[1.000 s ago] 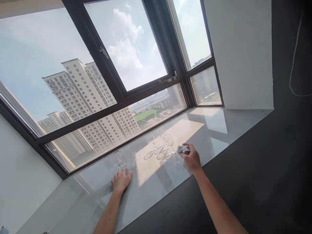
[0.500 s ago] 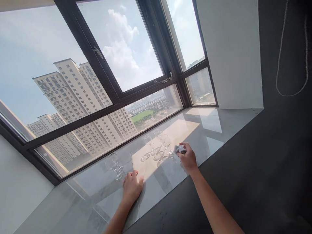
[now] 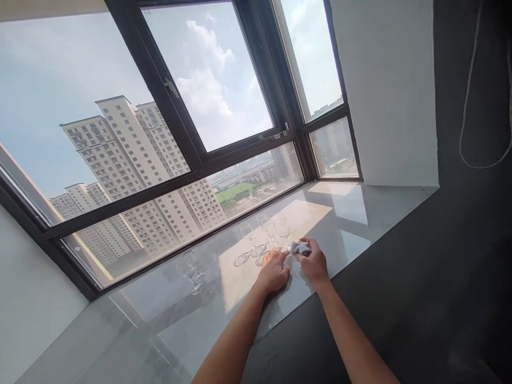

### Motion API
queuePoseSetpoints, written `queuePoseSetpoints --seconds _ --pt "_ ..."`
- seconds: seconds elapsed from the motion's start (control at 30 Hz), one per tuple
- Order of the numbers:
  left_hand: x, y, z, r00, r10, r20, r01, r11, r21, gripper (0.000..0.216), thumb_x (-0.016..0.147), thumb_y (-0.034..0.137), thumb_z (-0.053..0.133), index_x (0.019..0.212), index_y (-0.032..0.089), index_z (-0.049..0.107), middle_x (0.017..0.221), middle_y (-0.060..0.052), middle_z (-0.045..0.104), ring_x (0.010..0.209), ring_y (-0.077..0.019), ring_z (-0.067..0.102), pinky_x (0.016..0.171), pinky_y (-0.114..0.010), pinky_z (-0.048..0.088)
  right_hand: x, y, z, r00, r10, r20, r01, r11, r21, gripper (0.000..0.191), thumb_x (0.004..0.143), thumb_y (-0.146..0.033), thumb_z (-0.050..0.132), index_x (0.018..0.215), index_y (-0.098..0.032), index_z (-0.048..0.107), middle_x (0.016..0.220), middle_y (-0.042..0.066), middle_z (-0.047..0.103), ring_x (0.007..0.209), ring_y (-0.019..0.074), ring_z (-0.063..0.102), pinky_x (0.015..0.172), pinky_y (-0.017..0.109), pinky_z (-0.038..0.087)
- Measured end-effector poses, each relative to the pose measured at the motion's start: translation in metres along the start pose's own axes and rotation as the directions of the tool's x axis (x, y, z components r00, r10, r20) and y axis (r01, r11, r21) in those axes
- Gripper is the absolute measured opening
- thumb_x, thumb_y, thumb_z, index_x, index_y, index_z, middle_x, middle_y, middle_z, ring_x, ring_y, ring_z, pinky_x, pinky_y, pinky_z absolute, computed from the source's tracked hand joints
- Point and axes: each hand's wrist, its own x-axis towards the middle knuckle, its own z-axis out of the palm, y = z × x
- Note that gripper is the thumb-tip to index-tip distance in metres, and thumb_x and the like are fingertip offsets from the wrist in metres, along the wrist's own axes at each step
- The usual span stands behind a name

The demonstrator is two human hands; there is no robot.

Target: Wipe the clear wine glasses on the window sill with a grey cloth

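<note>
My right hand (image 3: 314,261) is closed around a crumpled grey-white cloth (image 3: 300,248), just above the sill. Close beside it, my left hand (image 3: 274,272) reaches in at the foot of the nearest stemmed glass (image 3: 282,228), its fingers and thumb apart. Whether the fingertips touch that glass I cannot tell. Behind my hands stand more clear stemmed glasses (image 3: 246,231) in a cluster, partly hidden by my left hand. Farther left on the sill is another small group of clear glasses (image 3: 196,277).
The pale, glossy window sill (image 3: 216,341) ends at a dark front edge. A dark window frame (image 3: 240,214) runs along its back, with tall buildings outside. At the right are a white wall (image 3: 392,96) and a hanging cord (image 3: 464,122).
My left hand has moved right, from the sill near the left glasses to the nearest glass of the cluster. My right hand still holds the cloth, and the view has shifted slightly.
</note>
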Motion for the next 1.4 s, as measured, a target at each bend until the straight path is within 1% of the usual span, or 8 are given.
queuePoseSetpoints --seconds 0.17,0.33,0.53,0.73,0.9,1.0,1.13,1.4 --pt "-0.001 -0.001 0.001 0.988 0.005 -0.157 -0.02 0.995 -0.093 0.053 0.081 0.023 0.052 0.134 0.024 0.05 0.149 -0.01 0.046 0.138 -0.0249 0.04 0.118 -0.042 0.028 0.041 0.004 -0.015 0.967 -0.007 -0.255 -0.043 0.981 -0.19 0.062 0.067 -0.022 0.054 0.128 -0.017 0.055 0.106 0.013 0.067 0.088 0.0272 0.063 0.073 0.034 0.046" --pt "0.022 0.005 0.008 0.976 -0.047 -0.213 0.002 0.978 -0.208 0.05 0.076 0.017 0.055 0.125 0.023 0.053 0.152 -0.01 0.043 0.142 -0.0268 0.036 0.115 -0.044 0.031 0.086 0.013 -0.022 0.996 0.043 0.076 -0.019 0.954 -0.298 0.074 0.062 -0.009 0.051 0.135 -0.018 0.052 0.111 0.011 0.07 0.094 0.0233 0.064 0.078 0.028 0.045" --pt "0.026 0.017 0.004 0.988 0.114 -0.101 -0.124 0.988 -0.092 0.049 0.078 0.022 0.052 0.126 0.026 0.059 0.129 -0.005 0.063 0.122 -0.0253 0.054 0.109 -0.041 0.038 0.059 0.018 -0.004 0.926 0.004 0.379 0.107 0.956 -0.272 0.071 0.063 -0.003 0.051 0.132 -0.02 0.051 0.1 0.004 0.072 0.087 0.017 0.063 0.078 0.023 0.044" --pt "-0.029 0.021 -0.011 0.989 0.119 -0.089 -0.121 0.992 -0.027 0.052 0.08 0.03 0.056 0.131 0.026 0.061 0.136 -0.007 0.06 0.125 -0.0269 0.052 0.11 -0.04 0.039 0.028 -0.002 -0.005 0.937 0.047 0.346 0.113 0.897 -0.428 0.069 0.069 -0.005 0.051 0.136 -0.018 0.047 0.105 0.007 0.069 0.089 0.0195 0.062 0.073 0.025 0.039" --pt "-0.117 -0.014 -0.034 0.99 -0.074 -0.123 0.084 0.993 0.081 0.055 0.082 0.034 0.056 0.136 0.028 0.059 0.137 -0.007 0.061 0.126 -0.0274 0.051 0.113 -0.04 0.035 -0.003 -0.021 0.008 0.948 0.135 0.287 0.07 0.793 -0.605 0.072 0.076 -0.007 0.049 0.146 -0.017 0.036 0.101 0.011 0.067 0.087 0.0239 0.062 0.063 0.028 0.031" --pt "-0.166 -0.051 -0.048 0.926 -0.305 -0.222 0.346 0.921 0.178 0.049 0.086 0.035 0.049 0.131 0.027 0.063 0.134 -0.006 0.063 0.127 -0.0272 0.051 0.114 -0.041 0.032 -0.018 -0.029 0.016 0.942 0.174 0.288 0.047 0.778 -0.626 0.072 0.08 -0.01 0.05 0.149 -0.018 0.032 0.105 0.013 0.066 0.088 0.025 0.062 0.06 0.029 0.029" --pt "-0.205 -0.099 -0.063 0.786 -0.553 -0.275 0.614 0.75 0.247 0.053 0.088 0.037 0.045 0.137 0.024 0.059 0.143 -0.006 0.057 0.137 -0.0268 0.044 0.119 -0.045 0.023 -0.027 -0.033 0.018 0.921 0.176 0.349 0.083 0.783 -0.616 0.07 0.081 -0.008 0.049 0.148 -0.02 0.034 0.109 0.013 0.064 0.092 0.0247 0.062 0.061 0.028 0.03" --pt "-0.211 -0.128 -0.057 0.654 -0.694 -0.301 0.755 0.621 0.21 0.06 0.091 0.042 0.041 0.148 0.024 0.046 0.154 -0.01 0.043 0.144 -0.0287 0.035 0.119 -0.049 0.021 -0.027 -0.031 0.013 0.897 0.156 0.413 0.131 0.8 -0.586 0.069 0.081 -0.006 0.048 0.147 -0.023 0.036 0.111 0.011 0.063 0.094 0.0229 0.06 0.061 0.026 0.029"
